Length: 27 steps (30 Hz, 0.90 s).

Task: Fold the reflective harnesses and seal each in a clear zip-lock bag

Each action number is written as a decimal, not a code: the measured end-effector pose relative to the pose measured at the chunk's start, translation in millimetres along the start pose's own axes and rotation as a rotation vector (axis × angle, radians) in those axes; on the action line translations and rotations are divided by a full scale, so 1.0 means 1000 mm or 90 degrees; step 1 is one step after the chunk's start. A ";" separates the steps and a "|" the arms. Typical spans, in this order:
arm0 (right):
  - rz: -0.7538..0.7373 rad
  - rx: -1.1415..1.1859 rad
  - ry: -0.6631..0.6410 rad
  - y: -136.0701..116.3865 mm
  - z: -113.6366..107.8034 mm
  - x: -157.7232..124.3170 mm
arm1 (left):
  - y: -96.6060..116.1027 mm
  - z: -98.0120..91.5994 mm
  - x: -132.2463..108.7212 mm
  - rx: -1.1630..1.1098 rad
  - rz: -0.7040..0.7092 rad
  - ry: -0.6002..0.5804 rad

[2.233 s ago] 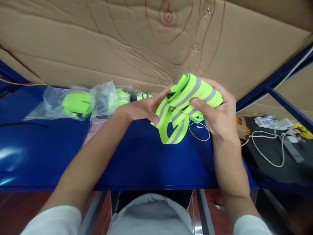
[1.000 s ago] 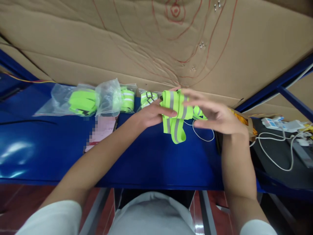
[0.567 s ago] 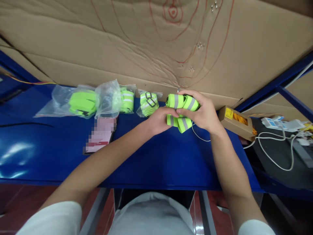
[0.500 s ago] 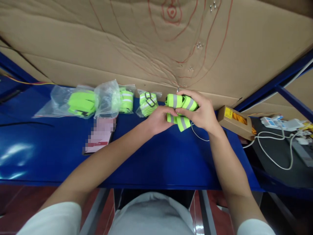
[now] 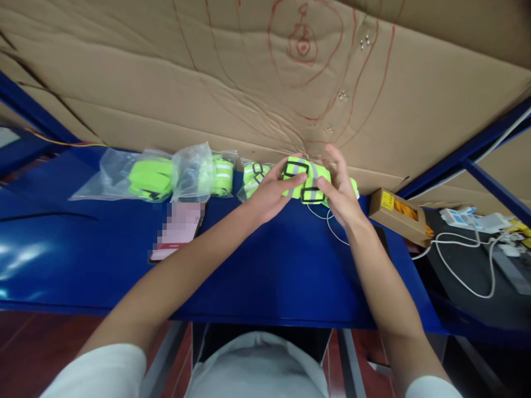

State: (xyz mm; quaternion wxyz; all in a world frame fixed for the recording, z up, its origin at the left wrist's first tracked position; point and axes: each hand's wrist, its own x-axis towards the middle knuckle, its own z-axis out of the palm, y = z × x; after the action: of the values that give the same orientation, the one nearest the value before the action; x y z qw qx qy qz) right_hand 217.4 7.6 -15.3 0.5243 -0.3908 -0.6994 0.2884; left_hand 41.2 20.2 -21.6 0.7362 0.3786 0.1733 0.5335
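Note:
My left hand (image 5: 271, 193) grips a bundle of neon yellow-green reflective straps (image 5: 296, 190) with grey stripes, its thumb lying across the front. Two black rectangular buckles now face me on the bundle. My right hand (image 5: 342, 199) holds the bundle's right side, thumb pressed on it and a finger raised at the back. Another bit of neon strap (image 5: 354, 189) shows behind the right hand; whether it belongs to the same bundle I cannot tell. Just left of my left hand, a bagged strap roll (image 5: 252, 176) with a black buckle is partly covered.
Further left on the blue table (image 5: 265, 276) lie more neon straps (image 5: 151, 178) in clear plastic bags (image 5: 193, 174) and a phone (image 5: 180, 229). A white cable runs beneath my hands. At right stands an open cardboard box (image 5: 398, 213); a cardboard panel (image 5: 232, 83) rises behind.
The bundle has been turned, bringing its black buckles to the front, and the loose hanging strap end no longer shows. My right hand's fingers have spread. The camera view has shifted slightly.

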 end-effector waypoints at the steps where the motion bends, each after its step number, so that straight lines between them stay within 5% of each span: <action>1: 0.057 0.015 -0.025 0.001 0.001 0.000 | 0.000 0.002 -0.002 0.019 0.019 -0.014; 7: 0.162 0.160 -0.075 -0.010 0.001 -0.007 | 0.002 0.000 -0.014 0.272 0.120 -0.067; 10: 0.199 0.180 -0.037 -0.015 0.004 -0.018 | -0.001 -0.006 -0.028 0.319 0.087 -0.084; 14: 0.283 0.227 0.016 -0.017 0.009 -0.047 | -0.005 -0.013 -0.051 0.290 -0.074 -0.240; 17: 0.358 0.253 0.056 -0.011 0.003 -0.072 | 0.016 -0.027 -0.063 0.499 0.028 -0.289; 19: 0.380 0.247 0.104 -0.002 -0.005 -0.084 | 0.045 -0.049 -0.070 0.742 0.160 -0.188; 22: 0.399 0.234 0.177 0.011 -0.015 -0.093 | 0.093 -0.102 -0.084 1.044 0.211 0.059; 24: 0.410 0.229 0.187 0.015 -0.016 -0.094 | 0.116 -0.139 -0.092 1.104 0.183 0.193; 27: 0.392 0.213 0.152 0.016 -0.008 -0.097 | 0.130 -0.173 -0.093 1.054 0.145 0.213</action>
State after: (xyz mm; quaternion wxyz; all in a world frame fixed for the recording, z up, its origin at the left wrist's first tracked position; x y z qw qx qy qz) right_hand 242.9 -66.0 -74.9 0.5475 -0.5227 -0.4259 0.4956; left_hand -192.1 17.8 -52.0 0.1289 0.7262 0.5747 0.3546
